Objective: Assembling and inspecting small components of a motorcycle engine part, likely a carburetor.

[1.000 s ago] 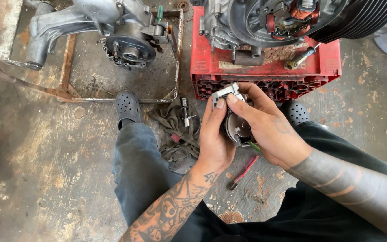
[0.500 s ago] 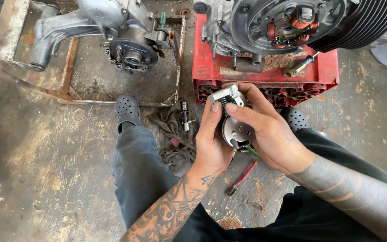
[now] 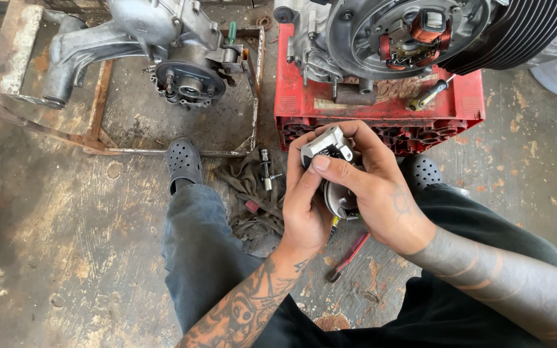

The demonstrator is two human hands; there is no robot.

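Shifted slightly since earlier frame: both hands and small metal part, thumb now pressed over part's top.
Far left: grey engine casing (image 3: pixel 162 45) on rusty frame (image 3: pixel 98 122).
Centre-left: greasy rag (image 3: pixel 253 193) on floor.
Centre: left hand (image 3: pixel 307 203) closed around metal part (image 3: pixel 330 151), held above lap.
Right hand (image 3: pixel 381 193) gripping same part.
Behind: engine (image 3: pixel 407 32) on red crate (image 3: pixel 381 113).
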